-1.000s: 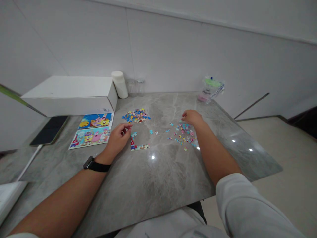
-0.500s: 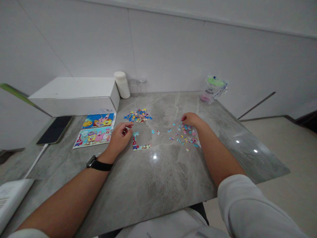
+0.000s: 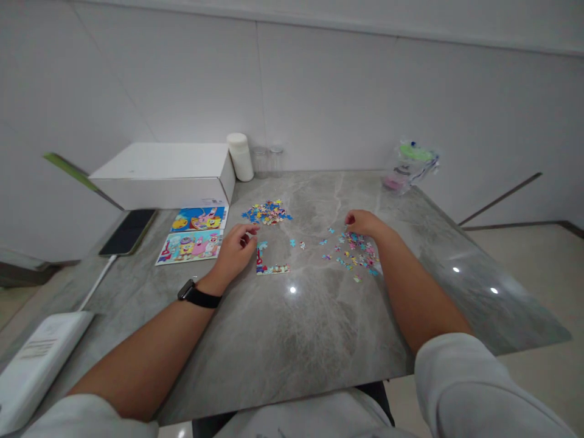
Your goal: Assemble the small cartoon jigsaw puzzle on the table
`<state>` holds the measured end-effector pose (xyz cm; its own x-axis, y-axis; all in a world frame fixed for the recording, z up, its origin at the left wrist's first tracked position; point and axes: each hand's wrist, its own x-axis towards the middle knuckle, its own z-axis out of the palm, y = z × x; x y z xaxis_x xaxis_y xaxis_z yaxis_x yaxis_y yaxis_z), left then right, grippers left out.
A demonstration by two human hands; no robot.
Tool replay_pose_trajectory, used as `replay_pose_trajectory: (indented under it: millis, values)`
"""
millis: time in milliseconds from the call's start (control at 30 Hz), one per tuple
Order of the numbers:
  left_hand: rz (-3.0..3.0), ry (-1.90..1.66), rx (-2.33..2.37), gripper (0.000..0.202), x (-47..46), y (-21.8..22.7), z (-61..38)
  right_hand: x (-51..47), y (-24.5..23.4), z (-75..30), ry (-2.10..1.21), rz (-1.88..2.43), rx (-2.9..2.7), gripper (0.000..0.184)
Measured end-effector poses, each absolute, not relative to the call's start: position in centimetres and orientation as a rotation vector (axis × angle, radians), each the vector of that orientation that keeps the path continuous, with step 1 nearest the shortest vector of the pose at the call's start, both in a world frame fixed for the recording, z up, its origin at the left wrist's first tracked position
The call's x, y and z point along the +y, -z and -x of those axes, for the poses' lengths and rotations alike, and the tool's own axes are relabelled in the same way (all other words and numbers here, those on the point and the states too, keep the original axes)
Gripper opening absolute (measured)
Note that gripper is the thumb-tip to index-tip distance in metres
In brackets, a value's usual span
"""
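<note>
My left hand [image 3: 238, 248], with a black watch on its wrist, rests on the table beside a partly joined jigsaw corner [image 3: 272, 268]. Its fingers are loosely curled, thumb and forefinger apart, and I see nothing between them. My right hand [image 3: 362, 223] reaches to the far edge of a spread of loose pink and blue puzzle pieces [image 3: 358, 250]. Its fingertips are pinched together and hide whatever is in them. Between the hands lie a blue piece [image 3: 292, 243] and a pale piece [image 3: 302, 245]. A denser heap of puzzle pieces [image 3: 267, 212] sits beyond my left hand.
Two printed picture cards [image 3: 189, 246] lie left of my left hand. Behind them stand a white box [image 3: 159, 191], a white bottle [image 3: 240, 157] and clear glasses [image 3: 276, 162]. A phone [image 3: 128, 232] on a cable, a white device [image 3: 43, 359] and a plastic bag [image 3: 408, 169] lie around the table.
The view has shifted left, so everything sits further right in the picture. Both hands keep nearly the same places by the corner and the loose pieces.
</note>
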<state>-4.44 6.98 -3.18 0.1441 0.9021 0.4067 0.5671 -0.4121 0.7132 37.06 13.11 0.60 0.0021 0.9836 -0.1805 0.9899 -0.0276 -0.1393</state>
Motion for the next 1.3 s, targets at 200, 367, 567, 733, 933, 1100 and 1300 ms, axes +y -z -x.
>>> replay_pose_trajectory:
  millis: [200, 367, 567, 733, 933, 1100, 1300]
  values:
    - [-2.043, -1.182, 1.407, 0.025, 6.8, 2.9, 4.3, 12.9, -1.9, -36.2, 0.421, -2.240, 2.321, 0.020]
    - [-2.079, -1.235, 1.353, 0.026, 6.5, 2.6, 4.0, 11.3, -4.1, -32.8, 0.979, -2.126, 2.756, 0.017]
    - [-2.188, -1.222, 1.195, 0.023, 5.6, 2.2, 3.4, 8.2, -4.4, -26.6, 1.837, -1.804, 2.780, 0.034]
    - [-2.301, -1.232, 1.066, 0.020, 4.7, 1.7, 2.9, 6.9, -2.6, -23.6, 2.186, -1.570, 2.702, 0.039]
    - [-2.410, -1.264, 1.028, 0.022, 4.2, 1.6, 2.4, 6.6, -0.5, -22.2, 2.245, -1.750, 2.549, 0.034]
    - [-2.561, -1.141, 0.953, 0.031, 4.4, 1.9, 2.5, 6.2, 0.2, -21.3, 2.348, -1.699, 2.471, 0.034]
    - [-2.629, -1.124, 0.855, 0.026, 4.3, 2.2, 2.5, 5.9, 0.3, -20.9, 2.428, -1.613, 2.426, 0.039]
